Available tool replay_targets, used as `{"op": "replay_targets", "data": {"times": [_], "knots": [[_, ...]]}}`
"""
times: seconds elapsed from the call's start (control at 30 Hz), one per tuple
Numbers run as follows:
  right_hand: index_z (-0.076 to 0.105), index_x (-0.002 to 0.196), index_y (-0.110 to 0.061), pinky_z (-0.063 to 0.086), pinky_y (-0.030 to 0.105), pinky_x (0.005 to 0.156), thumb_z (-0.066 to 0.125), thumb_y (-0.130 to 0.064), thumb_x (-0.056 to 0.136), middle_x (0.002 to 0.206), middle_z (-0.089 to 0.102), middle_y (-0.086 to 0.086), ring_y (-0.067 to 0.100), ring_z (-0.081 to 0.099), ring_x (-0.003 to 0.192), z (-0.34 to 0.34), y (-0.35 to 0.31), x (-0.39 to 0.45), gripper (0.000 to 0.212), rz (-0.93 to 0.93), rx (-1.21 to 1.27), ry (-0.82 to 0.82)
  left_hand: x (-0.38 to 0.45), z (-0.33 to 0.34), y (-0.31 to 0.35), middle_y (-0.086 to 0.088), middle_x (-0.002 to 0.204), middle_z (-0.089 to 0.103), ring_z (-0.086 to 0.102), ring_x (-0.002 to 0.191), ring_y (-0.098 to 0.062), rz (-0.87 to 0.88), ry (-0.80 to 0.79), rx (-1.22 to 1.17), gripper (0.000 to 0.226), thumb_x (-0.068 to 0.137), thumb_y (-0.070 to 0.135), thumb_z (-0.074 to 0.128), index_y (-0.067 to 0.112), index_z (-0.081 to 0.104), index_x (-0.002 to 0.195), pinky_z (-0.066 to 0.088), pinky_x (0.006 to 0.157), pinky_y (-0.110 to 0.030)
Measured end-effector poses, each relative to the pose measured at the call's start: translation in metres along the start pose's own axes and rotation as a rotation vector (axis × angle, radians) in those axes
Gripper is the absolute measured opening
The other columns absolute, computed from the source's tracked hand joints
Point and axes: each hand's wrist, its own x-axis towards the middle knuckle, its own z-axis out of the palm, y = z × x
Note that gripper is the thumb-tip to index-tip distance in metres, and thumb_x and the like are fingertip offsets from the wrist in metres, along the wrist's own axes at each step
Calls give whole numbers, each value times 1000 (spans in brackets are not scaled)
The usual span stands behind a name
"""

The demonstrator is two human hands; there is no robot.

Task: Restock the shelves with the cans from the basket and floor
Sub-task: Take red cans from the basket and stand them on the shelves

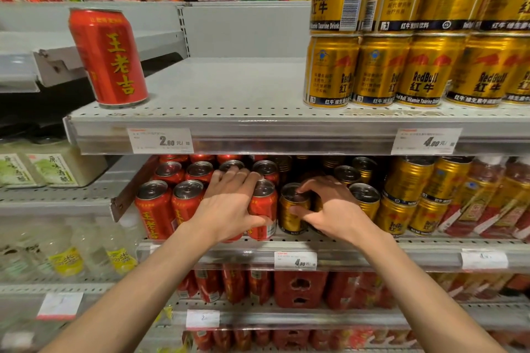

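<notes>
Red can [262, 209] half-hidden, gripped by left hand [229, 203]; right hand [332, 209] grips gold can [294, 209].

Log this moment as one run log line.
left hand grips red can | right hand grips gold can | middle shelf

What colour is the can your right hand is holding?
Gold, with a silver top: the can in the right hand, seen in the head view.

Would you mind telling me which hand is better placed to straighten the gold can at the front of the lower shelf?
Right. The right hand already grips the gold can; the left hand holds a red can.
</notes>
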Motion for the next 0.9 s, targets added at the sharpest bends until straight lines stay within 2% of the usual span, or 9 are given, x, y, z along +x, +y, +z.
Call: {"op": "replay_targets", "data": {"times": [0.2,0.43,0.5,0.57,0.67,0.8,0.9], "knots": [[62,135,-29,36,43,118,68,-55,93,145,60,-3,22,46,140,3,-2,3,50,34,-39,1,0,2,2,-5,145,56,45,138,-27,-8,36,32,94,74,79,65,18,51,144,26,111,-45],[60,138,-31,38,41,117,66,-57,93,148,58,-4,20,47,140,4,-1,3,53,42,-35,-14,-4,3,0,-5,149,53,43,141,-27,-32,14,-12,97,76,86,52,21,48,148,22,115,-46],[59,139,-32,41,37,114,67,-58,91,148,59,-4,20,49,139,2,-1,2,56,65,31,-7,-6,-1,0,-3,148,52,43,140,-24,-56,26,-121,90,80,83,49,23,50,147,22,115,-44],[57,140,-33,44,31,105,69,-59,90,143,61,-4,21,54,134,-2,0,-1,57,107,144,24,-8,-6,-1,1,144,54,44,137,-20,-78,73,-287,73,87,73,55,27,53,143,27,114,-40],[57,139,-33,48,33,102,70,-54,92,136,64,-4,18,58,126,-9,-1,-13,53,168,298,100,-14,-13,0,4,138,59,48,132,-16,-125,195,-494,53,92,53,64,25,59,137,33,106,-27],[67,123,-27,54,23,85,71,-45,92,111,72,-16,2,66,101,-18,-8,-42,36,232,561,274,-32,-21,7,19,122,64,58,114,0,-179,290,-744,31,95,43,68,34,61,123,45,97,-22],[71,113,-29,58,24,78,73,-36,94,100,75,-8,8,69,92,-22,-16,-76,21,282,729,391,-48,-23,11,20,109,71,66,102,-2,-193,289,-1060,25,95,36,70,35,65,119,51,85,-14]]}}
